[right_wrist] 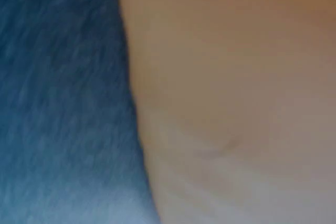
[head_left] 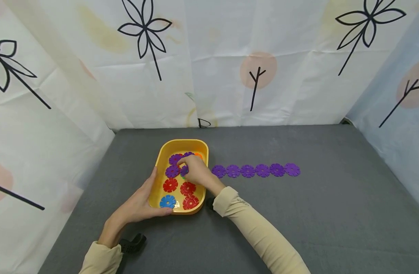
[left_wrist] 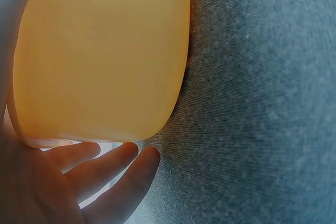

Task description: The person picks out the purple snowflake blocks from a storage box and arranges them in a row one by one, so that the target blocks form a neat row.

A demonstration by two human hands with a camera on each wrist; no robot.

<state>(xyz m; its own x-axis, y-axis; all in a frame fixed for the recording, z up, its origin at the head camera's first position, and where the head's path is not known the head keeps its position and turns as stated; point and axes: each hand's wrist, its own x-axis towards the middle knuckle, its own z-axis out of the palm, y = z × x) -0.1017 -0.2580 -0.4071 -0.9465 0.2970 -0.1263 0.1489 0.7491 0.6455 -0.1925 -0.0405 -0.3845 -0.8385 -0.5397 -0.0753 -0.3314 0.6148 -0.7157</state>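
A yellow plastic tray (head_left: 156,194) holds flower-shaped discs in several colours. My left hand (head_left: 137,203) grips its near left corner, thumb along the near wall and fingers against the left side. In the left wrist view, the fingers (left_wrist: 107,169) bend against the wall of the tray (left_wrist: 105,61). Reaching over the right rim, my right hand (head_left: 197,171) has thumb and forefinger around a purple flower disc (head_left: 184,170) inside the tray. Beside it lie another purple disc (head_left: 172,171), red discs (head_left: 170,185) and a blue disc (head_left: 168,201). The right wrist view shows only blurred skin and grey cloth.
Several purple flower discs (head_left: 262,170) form a straight row on the grey tabletop (head_left: 298,213), right of the tray. A patterned white curtain (head_left: 216,83) stands behind the table and along its sides. Dark straps (head_left: 133,243) sit at the wrists.
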